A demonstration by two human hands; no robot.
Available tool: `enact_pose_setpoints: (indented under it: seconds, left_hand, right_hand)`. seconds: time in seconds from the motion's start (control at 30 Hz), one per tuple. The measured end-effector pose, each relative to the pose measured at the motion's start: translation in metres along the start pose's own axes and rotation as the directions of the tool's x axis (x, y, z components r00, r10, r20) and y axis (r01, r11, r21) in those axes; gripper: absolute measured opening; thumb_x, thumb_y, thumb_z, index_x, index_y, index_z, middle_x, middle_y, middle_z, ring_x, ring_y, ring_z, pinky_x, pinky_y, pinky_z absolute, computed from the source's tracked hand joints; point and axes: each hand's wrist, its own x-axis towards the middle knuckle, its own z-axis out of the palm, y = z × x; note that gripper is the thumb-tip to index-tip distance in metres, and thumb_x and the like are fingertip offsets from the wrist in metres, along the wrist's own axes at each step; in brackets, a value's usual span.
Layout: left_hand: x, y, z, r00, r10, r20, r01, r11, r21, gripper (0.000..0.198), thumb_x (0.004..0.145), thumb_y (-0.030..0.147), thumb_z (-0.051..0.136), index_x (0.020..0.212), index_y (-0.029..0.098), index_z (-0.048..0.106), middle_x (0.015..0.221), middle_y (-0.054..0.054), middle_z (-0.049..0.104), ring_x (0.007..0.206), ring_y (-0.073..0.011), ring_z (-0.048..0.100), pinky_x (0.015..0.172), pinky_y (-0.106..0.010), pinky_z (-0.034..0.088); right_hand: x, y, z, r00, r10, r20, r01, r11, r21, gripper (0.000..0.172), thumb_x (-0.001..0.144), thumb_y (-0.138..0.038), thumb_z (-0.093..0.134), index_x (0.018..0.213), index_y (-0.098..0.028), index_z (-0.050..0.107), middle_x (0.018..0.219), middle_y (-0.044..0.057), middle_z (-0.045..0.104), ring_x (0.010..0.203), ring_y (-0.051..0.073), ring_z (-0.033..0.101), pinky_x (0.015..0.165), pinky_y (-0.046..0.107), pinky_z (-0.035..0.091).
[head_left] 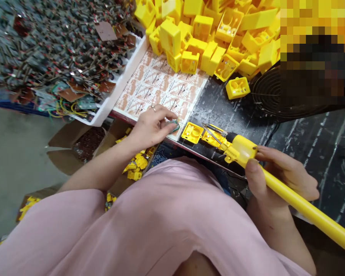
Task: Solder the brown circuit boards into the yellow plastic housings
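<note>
My left hand (156, 123) is closed in a pinch on a small green circuit board (175, 125), above the edge of the printed sheet. My right hand (278, 176) is wrapped round the yellow handle of a soldering iron (244, 150). Its thin metal tip points left, over two yellow plastic housings at the table's front edge. The nearer-left housing (192, 132) lies with its hollow side up, apart from both hands. The second housing (212, 136) is partly hidden behind the iron's tip.
Yellow housings (201, 27) are heaped at the back, with a single one (237, 87) in front. A white foam tray (117, 92) at left is piled with wired circuit boards. A dark coiled object (266, 92) stands at right. Cardboard boxes with yellow parts (138, 163) sit below the table.
</note>
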Motion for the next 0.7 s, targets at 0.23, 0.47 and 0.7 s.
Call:
enact_pose_setpoints:
  seconds: [0.23,0.47,0.7]
  left_hand:
    - [0.004,-0.014,0.012,0.999,-0.011,-0.040,0.005,0.988,-0.153,0.042,0.086,0.028,0.068,0.126,0.014,0.069,0.101,-0.005,0.074,0.065,-0.0096,0.062,0.069,-0.026,0.053]
    - [0.016,-0.012,0.001,0.998,0.038,0.040,-0.038,0.999,-0.004,0.020,0.089,0.031,0.063,0.090,0.019,0.080,0.091,-0.003,0.077,0.078,-0.0153,0.068,0.079,-0.030,0.055]
    - [0.030,0.002,0.004,0.981,0.089,0.174,-0.084,0.996,-0.035,0.023,0.091,0.037,0.059,0.083,0.021,0.074,0.091,-0.004,0.080,0.089,-0.0200,0.072,0.091,-0.039,0.053]
  right_hand:
    - [-0.001,-0.003,0.002,0.997,-0.013,-0.071,0.014,1.000,0.007,0.046,0.080,-0.014,0.081,0.123,-0.029,0.077,0.089,-0.002,0.080,0.060,0.010,0.068,0.051,0.019,0.052]
    - [-0.004,-0.008,0.000,0.987,0.056,-0.152,-0.056,0.998,0.004,0.043,0.078,-0.015,0.082,0.118,-0.030,0.079,0.091,-0.001,0.081,0.064,0.013,0.071,0.056,0.023,0.058]
    - [-0.002,-0.001,-0.004,0.985,0.035,-0.168,-0.033,0.999,0.015,0.045,0.075,-0.013,0.085,0.116,-0.029,0.080,0.087,0.001,0.081,0.056,0.014,0.070,0.047,0.021,0.055]
